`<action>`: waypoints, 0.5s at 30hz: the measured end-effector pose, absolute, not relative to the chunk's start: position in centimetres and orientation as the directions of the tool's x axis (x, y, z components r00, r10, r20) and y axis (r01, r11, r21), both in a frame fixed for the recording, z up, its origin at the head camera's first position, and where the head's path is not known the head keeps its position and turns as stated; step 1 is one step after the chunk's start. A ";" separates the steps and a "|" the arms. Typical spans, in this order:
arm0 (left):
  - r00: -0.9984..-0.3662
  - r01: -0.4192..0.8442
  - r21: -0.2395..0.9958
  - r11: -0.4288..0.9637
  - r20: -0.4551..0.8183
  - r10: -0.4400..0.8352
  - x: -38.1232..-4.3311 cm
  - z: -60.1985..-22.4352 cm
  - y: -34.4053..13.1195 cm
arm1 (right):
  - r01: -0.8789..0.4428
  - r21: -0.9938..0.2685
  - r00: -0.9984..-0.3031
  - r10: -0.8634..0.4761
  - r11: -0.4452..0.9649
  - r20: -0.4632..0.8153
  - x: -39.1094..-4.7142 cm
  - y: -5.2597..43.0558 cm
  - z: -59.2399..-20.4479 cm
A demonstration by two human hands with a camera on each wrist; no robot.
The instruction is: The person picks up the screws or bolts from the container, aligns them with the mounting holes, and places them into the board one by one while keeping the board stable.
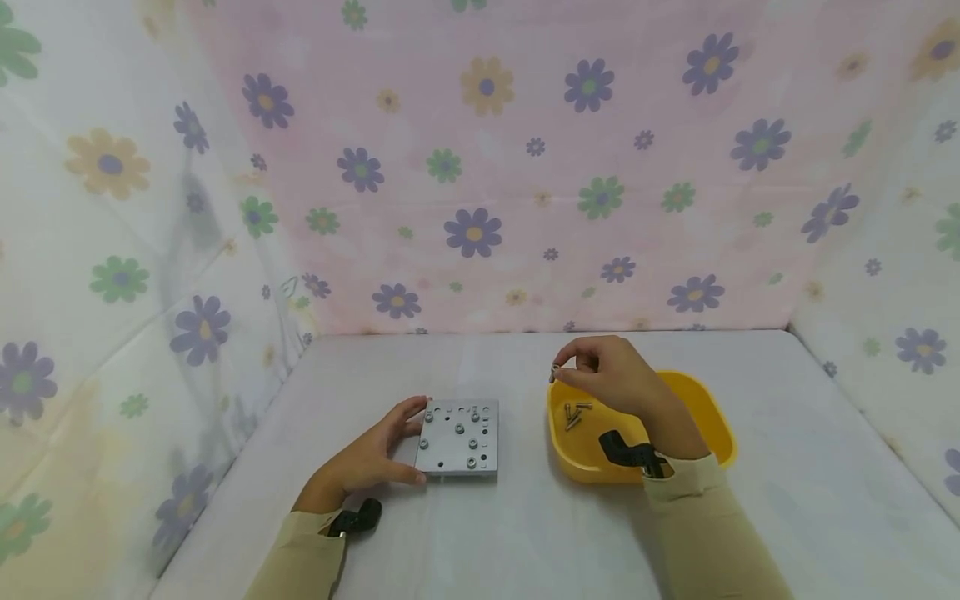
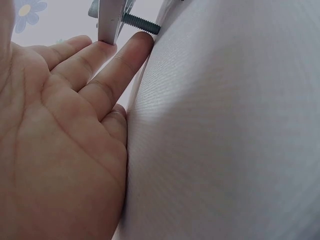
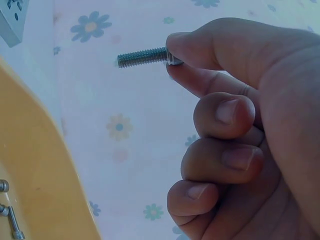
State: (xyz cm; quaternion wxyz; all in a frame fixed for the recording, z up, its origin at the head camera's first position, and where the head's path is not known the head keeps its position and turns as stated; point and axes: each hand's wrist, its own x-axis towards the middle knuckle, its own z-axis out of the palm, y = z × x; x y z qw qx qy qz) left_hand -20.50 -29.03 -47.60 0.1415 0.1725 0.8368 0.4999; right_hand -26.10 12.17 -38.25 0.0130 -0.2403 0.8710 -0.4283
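My right hand (image 1: 611, 371) pinches a socket head screw (image 3: 142, 57) by its head between thumb and forefinger, above the left rim of a yellow tray (image 1: 592, 475). Its threaded shank sticks out bare, and the other fingers are curled. My left hand (image 1: 371, 454) holds a square metal plate (image 1: 457, 454) at its left side, thumb at the near corner and fingers at the far one. Several screws stand in the plate's holes, heads up; other holes are bare. In the left wrist view, a threaded shank (image 2: 141, 23) juts from the plate's underside by a fingertip.
Several loose screws (image 1: 573, 419) lie in the left part of the yellow tray, which stands right of the plate on a white table (image 1: 517, 542). Flowered cloth (image 1: 480, 167) hangs behind and at both sides. Black wrist mounts (image 1: 356, 518) sit at both cuffs.
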 end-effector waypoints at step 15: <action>-0.901 0.142 0.885 0.443 -0.069 0.428 -20.7 -47.8 -29.1 | -0.432 -0.742 -0.862 -0.475 0.512 0.173 -25.5 10.0 -38.4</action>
